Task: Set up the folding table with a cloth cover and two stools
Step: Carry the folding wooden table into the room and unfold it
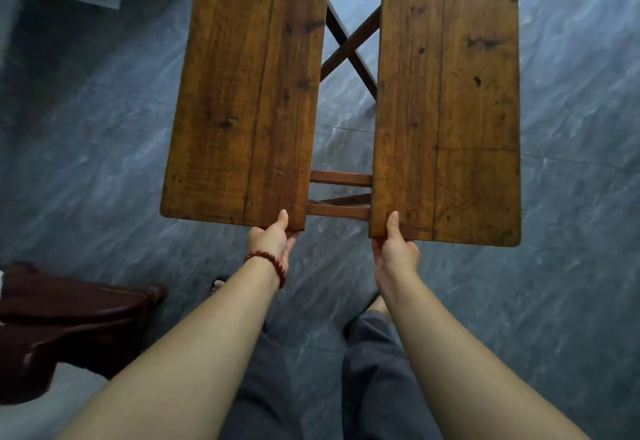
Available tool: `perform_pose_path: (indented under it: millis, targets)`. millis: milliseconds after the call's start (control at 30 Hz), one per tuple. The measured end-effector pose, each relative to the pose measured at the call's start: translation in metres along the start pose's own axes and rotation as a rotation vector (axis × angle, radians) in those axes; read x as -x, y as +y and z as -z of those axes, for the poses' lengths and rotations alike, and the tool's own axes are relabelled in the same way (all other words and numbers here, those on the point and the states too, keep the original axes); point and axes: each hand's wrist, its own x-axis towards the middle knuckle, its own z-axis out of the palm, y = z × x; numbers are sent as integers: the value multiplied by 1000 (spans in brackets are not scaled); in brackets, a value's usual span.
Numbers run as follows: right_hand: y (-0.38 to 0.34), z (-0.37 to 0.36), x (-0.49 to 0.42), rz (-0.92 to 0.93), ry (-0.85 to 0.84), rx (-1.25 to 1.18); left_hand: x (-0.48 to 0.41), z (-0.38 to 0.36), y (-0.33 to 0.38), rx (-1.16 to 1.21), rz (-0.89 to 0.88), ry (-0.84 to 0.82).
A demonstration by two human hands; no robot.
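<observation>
Folding table (446,93) long axis runs away | left hand (272,242), right hand (394,252) fingers pinch near edges

Both arms reach forward, the left hand (272,242) and right hand (394,252) pinching the tabletop (446,127) edge, thumbs on top.

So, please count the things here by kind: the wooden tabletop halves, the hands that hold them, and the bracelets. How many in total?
Wooden tabletop halves: 2, the left half and the right half
Hands gripping them: 2, the left hand and the right hand
Bracelets: 1, the bead bracelet
Total: 5
</observation>
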Motion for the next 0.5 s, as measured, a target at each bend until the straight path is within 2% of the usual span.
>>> perform_pose_path:
  millis: [167,500]
  targets:
    - [-3,3,-1,2,-31,5,1,2,2,-40,-23,-36]
    - [14,-5,-5,92,55,-60,0,10,-3,-42,-30,-125]
